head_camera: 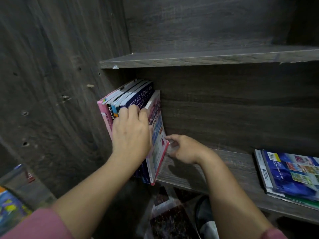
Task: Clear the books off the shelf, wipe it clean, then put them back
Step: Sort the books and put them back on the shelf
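Observation:
Several books [128, 97] stand upright at the left end of a dark wooden shelf [229, 169], leaning against the cabinet's side wall. My left hand [132, 133] lies over their front edges, fingers curled over the tops of the blue and pink books. The rightmost book [158, 140], pink and white, tilts out of the row. My right hand [183, 149] is just right of its lower edge, fingers loosely curled, fingertips at the cover; whether they touch it is unclear. A stack of blue-covered books [290, 176] lies flat at the shelf's right end.
An upper shelf board [189, 60] runs above the books. The cabinet's side wall [51, 83] stands close on the left. Colourful books [10, 207] lie at the bottom left. Patterned items and a dark round object [172, 213] sit below the shelf.

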{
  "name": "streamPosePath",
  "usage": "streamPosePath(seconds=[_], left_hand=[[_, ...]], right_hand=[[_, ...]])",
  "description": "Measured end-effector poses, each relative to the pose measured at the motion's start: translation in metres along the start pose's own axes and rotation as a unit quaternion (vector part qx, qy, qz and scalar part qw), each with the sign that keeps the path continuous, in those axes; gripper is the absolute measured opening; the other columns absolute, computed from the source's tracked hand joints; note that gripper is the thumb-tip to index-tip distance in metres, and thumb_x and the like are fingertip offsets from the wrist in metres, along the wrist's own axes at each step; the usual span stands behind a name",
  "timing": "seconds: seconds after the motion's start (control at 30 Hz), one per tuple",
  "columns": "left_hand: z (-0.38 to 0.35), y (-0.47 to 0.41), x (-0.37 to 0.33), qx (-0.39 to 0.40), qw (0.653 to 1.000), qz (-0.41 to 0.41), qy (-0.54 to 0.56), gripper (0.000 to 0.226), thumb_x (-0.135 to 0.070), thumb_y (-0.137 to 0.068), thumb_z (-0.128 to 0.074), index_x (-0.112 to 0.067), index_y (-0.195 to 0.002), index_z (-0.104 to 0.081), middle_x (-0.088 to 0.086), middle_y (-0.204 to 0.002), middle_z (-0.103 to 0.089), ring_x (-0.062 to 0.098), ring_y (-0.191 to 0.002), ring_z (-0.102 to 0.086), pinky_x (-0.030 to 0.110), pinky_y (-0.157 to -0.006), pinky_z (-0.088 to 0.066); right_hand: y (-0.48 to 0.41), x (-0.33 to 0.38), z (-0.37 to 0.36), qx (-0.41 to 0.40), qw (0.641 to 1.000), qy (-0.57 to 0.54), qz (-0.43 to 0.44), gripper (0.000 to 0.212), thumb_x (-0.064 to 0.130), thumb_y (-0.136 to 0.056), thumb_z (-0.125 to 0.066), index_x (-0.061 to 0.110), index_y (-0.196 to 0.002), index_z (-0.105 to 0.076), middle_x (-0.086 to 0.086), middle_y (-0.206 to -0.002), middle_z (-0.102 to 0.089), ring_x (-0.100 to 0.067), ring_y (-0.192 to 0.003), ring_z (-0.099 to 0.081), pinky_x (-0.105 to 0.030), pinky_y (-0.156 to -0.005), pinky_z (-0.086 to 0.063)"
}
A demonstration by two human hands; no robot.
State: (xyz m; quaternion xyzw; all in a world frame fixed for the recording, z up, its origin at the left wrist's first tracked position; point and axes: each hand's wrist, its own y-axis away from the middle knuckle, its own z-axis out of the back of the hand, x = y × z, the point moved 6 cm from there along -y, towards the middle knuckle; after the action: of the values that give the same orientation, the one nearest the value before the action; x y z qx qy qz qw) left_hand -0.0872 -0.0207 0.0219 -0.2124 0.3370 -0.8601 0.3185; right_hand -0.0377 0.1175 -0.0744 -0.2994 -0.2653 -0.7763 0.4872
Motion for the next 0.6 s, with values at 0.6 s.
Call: streamPosePath(seconds=[0.6], left_hand=[[0.015, -0.012, 0.079, 0.028, 0.999, 0.005, 0.021, 0.068, -0.038, -0.075, -0.078, -0.006, -0.130, -0.055, 0.012, -0.129, -0.052, 0.032, -0.119, -0.045, 0.048, -0.090, -0.044]], right_hand=[[-0.026, 0.031, -0.083, -0.022, 0.992, -0.116, 0.043, 0.118, 0.029, -0.082, -0.077, 0.054, -0.143, 0.020, 0.002, -0.159, -0.022, -0.021, -0.139, -0.034, -0.037, -0.109, -0.032]])
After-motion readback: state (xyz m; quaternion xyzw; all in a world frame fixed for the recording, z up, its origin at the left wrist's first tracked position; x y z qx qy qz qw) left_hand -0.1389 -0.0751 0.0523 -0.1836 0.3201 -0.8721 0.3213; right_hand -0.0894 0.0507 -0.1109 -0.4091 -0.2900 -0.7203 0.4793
